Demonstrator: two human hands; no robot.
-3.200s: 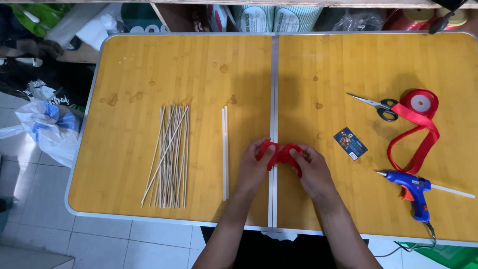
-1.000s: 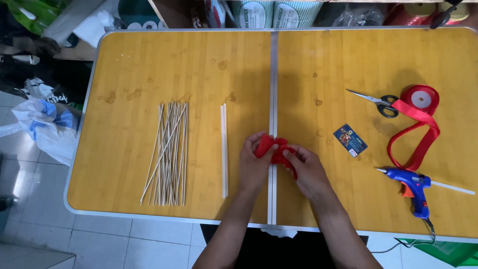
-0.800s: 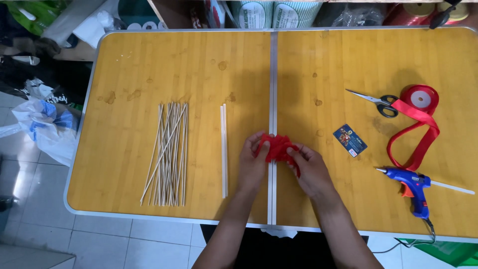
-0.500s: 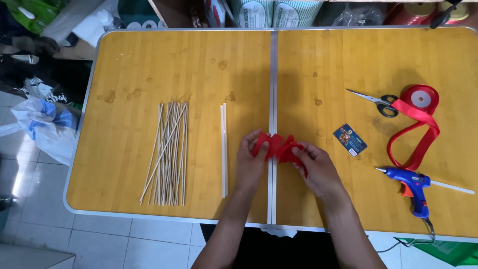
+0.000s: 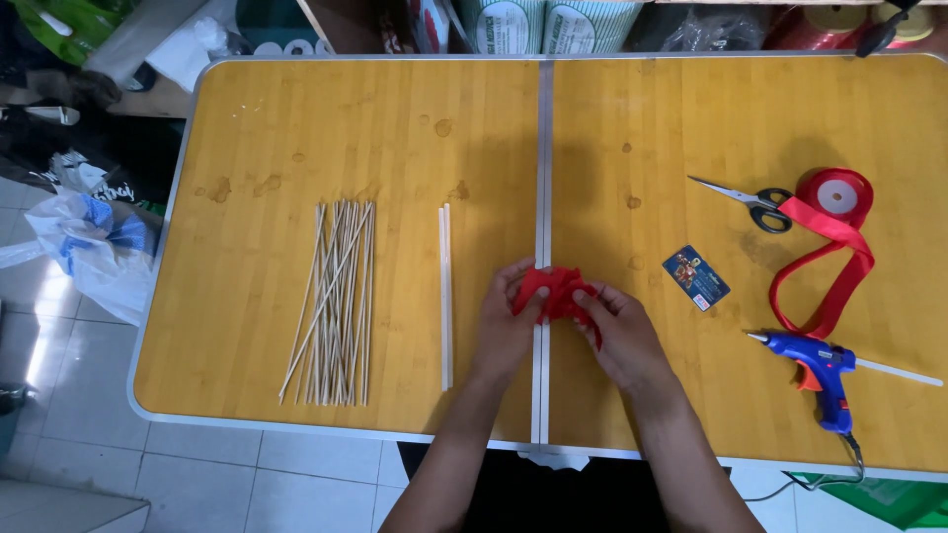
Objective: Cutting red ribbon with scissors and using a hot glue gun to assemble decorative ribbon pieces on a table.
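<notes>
Skewers (image 5: pixel 334 301), thin and pale, lie in a loose bundle on the yellow desk (image 5: pixel 296 118), well to the left of the left hand (image 5: pixel 509 326). White stick (image 5: pixel 445 296): long, straight, lying just left of the same hand, running away from the person.

Left hand: fingers curled around the left side of a crumpled piece of red ribbon (image 5: pixel 553 291), pinching it. The ribbon piece sits between both hands, over the desk's metal centre seam (image 5: pixel 543 148) near the person's edge.

Right hand (image 5: pixel 622 331): fingers closed on the right side of the same red ribbon piece, thumb pressed against it.

Small blue card (image 5: pixel 696 277): flat on the desk, near the right hand, to its right. Scissors (image 5: pixel 749 201): black-handled, further right and farther from the person. Spool of red ribbon (image 5: pixel 834 195): beside the scissors' handles, a loose tail looping towards the person. Blue glue gun (image 5: pixel 818 370): far right of the right hand, a glue stick jutting from its back.
</notes>
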